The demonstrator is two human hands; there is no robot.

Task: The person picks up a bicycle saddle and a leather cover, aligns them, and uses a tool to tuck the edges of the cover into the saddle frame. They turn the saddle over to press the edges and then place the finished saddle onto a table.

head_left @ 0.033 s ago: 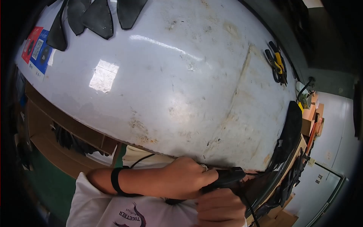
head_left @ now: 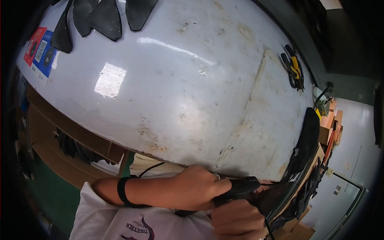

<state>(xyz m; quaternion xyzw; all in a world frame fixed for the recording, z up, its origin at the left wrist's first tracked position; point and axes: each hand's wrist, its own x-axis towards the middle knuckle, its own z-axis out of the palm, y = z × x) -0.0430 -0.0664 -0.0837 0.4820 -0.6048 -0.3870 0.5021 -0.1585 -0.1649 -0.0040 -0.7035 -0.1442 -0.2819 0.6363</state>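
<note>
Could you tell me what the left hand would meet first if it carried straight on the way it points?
Probably the black tool that the left hand already grips.

Left hand (head_left: 198,188): bare, plain ring (head_left: 216,175) on one finger. Black band (head_left: 122,191) around wrist just behind it (narrow, snug). Forearm uncovered up to short white sleeve (head_left: 86,200). Right hand (head_left: 236,220): bare. White shirt (head_left: 120,224) below both hands, dark purple swirl graphic and lettering on chest. Thin black cord (head_left: 150,169) crosses shirt above left wrist.
</note>
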